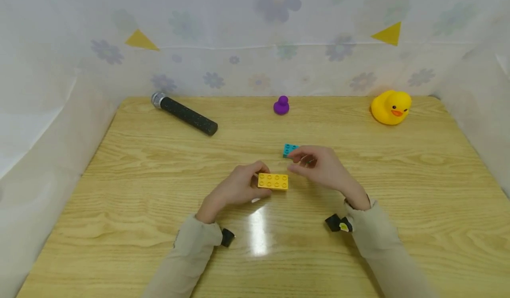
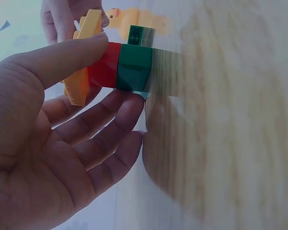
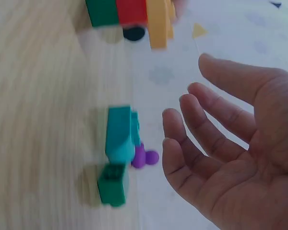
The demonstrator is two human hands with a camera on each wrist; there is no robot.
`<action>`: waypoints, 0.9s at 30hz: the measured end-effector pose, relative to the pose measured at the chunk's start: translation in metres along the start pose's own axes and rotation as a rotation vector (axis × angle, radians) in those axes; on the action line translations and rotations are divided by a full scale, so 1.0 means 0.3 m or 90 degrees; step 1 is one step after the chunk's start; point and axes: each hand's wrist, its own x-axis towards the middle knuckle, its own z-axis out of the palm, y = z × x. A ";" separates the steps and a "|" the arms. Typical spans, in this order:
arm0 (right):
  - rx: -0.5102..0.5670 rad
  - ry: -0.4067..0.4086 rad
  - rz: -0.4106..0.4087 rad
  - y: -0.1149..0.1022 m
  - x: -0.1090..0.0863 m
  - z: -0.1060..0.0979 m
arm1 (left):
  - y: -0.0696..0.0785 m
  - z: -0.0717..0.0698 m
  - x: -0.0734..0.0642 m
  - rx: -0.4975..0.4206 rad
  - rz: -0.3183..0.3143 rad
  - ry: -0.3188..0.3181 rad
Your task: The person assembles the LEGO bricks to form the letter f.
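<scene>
My left hand (image 1: 239, 183) grips a small stack of toy building bricks, thumb on one side and fingers on the other. A long yellow brick (image 1: 272, 181) tops the stack, a red brick (image 2: 103, 64) sits in the middle, and a green brick (image 2: 134, 67) is at the bottom, right at the tabletop. My right hand (image 1: 322, 167) hovers just right of the stack, fingers loosely bent and apart, holding nothing. Beyond its fingertips lies a teal brick (image 1: 290, 150), partly covered by them in the head view. Beside that is a small loose green brick (image 3: 113, 186), mostly hidden under the right hand.
Along the back of the wooden table (image 1: 131, 227) lie a black microphone (image 1: 187, 114) at left, a small purple duck (image 1: 281, 106) in the middle and a big yellow duck (image 1: 391, 107) at right. A white flowered cloth (image 1: 239, 19) hangs behind.
</scene>
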 end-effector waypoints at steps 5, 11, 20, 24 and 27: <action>-0.021 0.057 0.045 0.045 -0.008 -0.064 | -0.003 0.001 0.001 0.002 -0.009 -0.005; -0.026 0.081 0.082 0.092 -0.014 -0.085 | -0.004 0.002 -0.001 0.002 -0.012 -0.007; -0.053 0.061 0.116 0.128 -0.015 -0.063 | -0.002 0.003 -0.001 -0.003 -0.007 -0.012; -0.056 0.047 0.127 0.125 -0.015 -0.068 | -0.001 0.002 0.000 -0.003 -0.013 -0.013; -0.056 0.021 0.152 0.124 -0.014 -0.073 | 0.000 0.002 0.000 -0.002 -0.018 -0.013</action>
